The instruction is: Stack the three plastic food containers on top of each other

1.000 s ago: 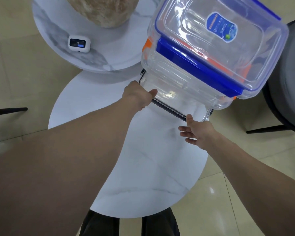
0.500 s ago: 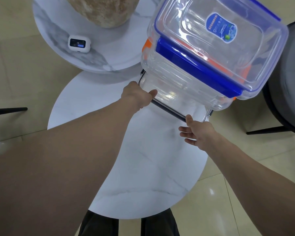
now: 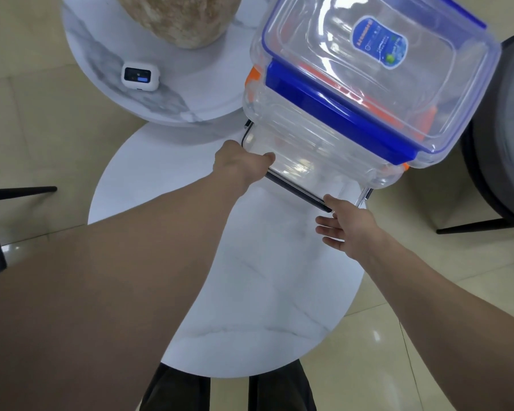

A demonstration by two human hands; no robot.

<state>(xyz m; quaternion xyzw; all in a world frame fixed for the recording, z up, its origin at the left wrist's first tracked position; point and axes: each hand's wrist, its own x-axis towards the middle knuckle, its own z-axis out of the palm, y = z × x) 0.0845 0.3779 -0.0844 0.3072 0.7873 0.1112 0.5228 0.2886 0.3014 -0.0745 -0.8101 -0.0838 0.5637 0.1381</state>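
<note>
The stack (image 3: pixel 353 114) looks light, stiff, slick; hold the bottom tub (image 3: pixel 294 173) low. Left hand (image 3: pixel 238 166) grips its corner; right hand (image 3: pixel 344 229), just beside it, seems open.

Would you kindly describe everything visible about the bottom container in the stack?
The bottom container is clear plastic with a dark-rimmed lid and dark clips at its corners. It looks empty and sits flat on the white marble table, near its far edge, angled to the viewer. The orange-trimmed container rests on it, with the blue-lidded container above. The left hand touches its near-left corner; the right hand, fingers spread, touches its near-right corner.
</note>
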